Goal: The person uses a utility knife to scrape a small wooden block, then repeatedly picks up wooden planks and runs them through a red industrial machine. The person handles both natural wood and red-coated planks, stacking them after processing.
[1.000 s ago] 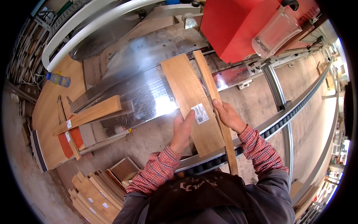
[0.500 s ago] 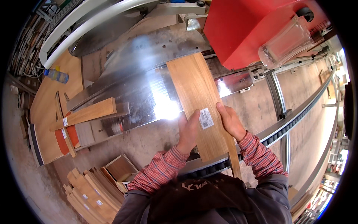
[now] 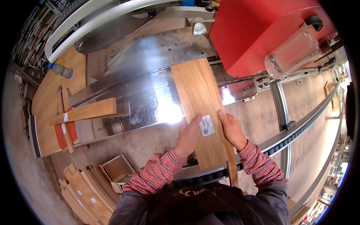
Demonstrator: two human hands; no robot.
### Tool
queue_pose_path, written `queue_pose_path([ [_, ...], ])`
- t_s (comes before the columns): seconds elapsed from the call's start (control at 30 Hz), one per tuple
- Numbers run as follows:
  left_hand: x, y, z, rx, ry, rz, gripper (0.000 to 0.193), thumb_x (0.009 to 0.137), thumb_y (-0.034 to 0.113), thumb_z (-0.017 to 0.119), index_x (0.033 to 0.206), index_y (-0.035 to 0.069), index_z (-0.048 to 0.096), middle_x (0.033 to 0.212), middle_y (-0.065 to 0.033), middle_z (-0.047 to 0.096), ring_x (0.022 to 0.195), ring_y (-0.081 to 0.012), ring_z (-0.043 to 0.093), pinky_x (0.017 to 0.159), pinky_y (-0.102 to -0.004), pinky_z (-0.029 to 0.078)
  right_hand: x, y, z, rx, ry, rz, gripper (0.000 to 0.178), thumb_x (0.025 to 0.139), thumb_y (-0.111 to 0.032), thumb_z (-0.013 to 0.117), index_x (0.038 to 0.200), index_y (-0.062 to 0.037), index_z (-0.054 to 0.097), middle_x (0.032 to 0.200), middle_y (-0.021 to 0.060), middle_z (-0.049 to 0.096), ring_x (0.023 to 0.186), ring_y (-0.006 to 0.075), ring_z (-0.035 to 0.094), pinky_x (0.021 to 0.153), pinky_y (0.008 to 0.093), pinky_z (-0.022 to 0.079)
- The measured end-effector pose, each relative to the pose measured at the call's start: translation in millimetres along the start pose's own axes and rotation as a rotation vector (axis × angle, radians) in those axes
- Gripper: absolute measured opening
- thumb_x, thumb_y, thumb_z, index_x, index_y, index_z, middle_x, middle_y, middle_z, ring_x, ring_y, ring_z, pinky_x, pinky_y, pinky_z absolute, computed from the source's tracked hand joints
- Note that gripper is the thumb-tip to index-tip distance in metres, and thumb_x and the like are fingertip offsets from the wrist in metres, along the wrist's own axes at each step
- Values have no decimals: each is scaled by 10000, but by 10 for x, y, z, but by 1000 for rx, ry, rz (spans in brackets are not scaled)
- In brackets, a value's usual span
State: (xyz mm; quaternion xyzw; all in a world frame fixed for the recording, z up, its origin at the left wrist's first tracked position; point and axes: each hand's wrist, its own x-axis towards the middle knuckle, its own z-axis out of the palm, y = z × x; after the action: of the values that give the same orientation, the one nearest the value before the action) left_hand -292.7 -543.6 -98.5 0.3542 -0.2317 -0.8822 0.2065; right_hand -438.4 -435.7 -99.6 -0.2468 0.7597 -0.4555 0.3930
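Note:
A flat wooden board [image 3: 197, 90] with a white printed label [image 3: 206, 125] lies lengthwise ahead of me, its far end over the shiny metal machine table [image 3: 142, 97]. My left hand [image 3: 186, 138] grips its left edge, thumb on the top face beside the label. On the right edge my right hand [image 3: 233, 132] holds it the same way, thumb on top and fingers below. A narrower wooden strip [image 3: 232, 170] shows along the board's near right side, partly hidden; whether the hand holds it too is unclear.
A red machine housing [image 3: 240, 33] with a clear plastic guard [image 3: 292, 52] stands far right. A labelled wood strip [image 3: 93, 109] crosses another on the left. Beyond are a bottle [image 3: 60, 70] and a white curved bar [image 3: 93, 20]. Stacked boards [image 3: 86, 187] stand near left; a rail [image 3: 300, 131] runs right.
The view has shifted slightly, so the machine sits lower in the picture. Both hands keep their hold on the board, which looks little moved against the table.

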Motion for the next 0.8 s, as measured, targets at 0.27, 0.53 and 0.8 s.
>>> queue_pose_path([
  [0.27,72,56,22,61,-72,38,384,983,193,639,1292,-15,545,1205,-98,637,1065,-179,642,877,-326,543,-19,-107,-52,130,-56,102,622,1042,-485,457,1160,94,652,993,119,708,914,160,632,842,314,497],
  [0.53,19,77,117,46,-98,-51,430,1007,274,607,1329,4,514,1214,-85,633,1101,-190,633,934,-339,526,-62,-208,-73,151,-47,81,584,1047,-463,461,1203,71,639,1010,89,700,900,134,616,840,296,492],
  [0.8,88,23,122,99,-35,12,377,1002,189,603,1331,25,520,1226,-86,644,1066,-198,658,891,-367,560,16,13,-103,150,-26,21,528,1061,-421,462,1200,55,642,763,-6,603,714,85,510,666,281,449],
])
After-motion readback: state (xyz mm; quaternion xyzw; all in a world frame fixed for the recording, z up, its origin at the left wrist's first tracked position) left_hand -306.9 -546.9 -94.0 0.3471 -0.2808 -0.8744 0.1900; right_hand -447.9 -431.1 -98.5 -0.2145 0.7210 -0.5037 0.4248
